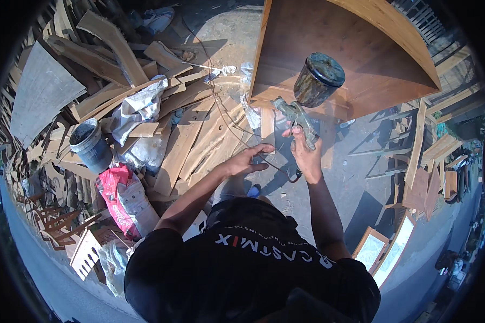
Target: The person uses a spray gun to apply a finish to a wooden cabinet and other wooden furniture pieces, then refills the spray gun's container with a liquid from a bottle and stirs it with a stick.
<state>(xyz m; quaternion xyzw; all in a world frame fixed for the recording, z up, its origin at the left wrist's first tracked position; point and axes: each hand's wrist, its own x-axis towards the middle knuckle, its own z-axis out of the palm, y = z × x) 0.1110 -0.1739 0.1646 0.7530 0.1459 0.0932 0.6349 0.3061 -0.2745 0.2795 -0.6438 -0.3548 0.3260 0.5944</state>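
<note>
My right hand (306, 156) is closed round the handle of a spray gun (297, 119), whose metal body is smeared with greenish grey. A dark, stained cup with a lid (319, 79) sits on top of the gun. Below that hand a thin hose (233, 121) loops across toward the pile at the far left. My left hand (249, 160) is beside the hose, thumb and fingers apart, with nothing seen held in it. Just beyond the gun stands a large brown wooden piece with a curved edge (328, 40), partly hidden by the cup.
Wooden boards and offcuts (99, 56) heap up on the left. Near them are a stained bucket (90, 145), a pink and white sack (125, 199) and white bags (140, 110). Wooden frames (415, 145) stand at the right, and two light panels (371, 247) lie lower right.
</note>
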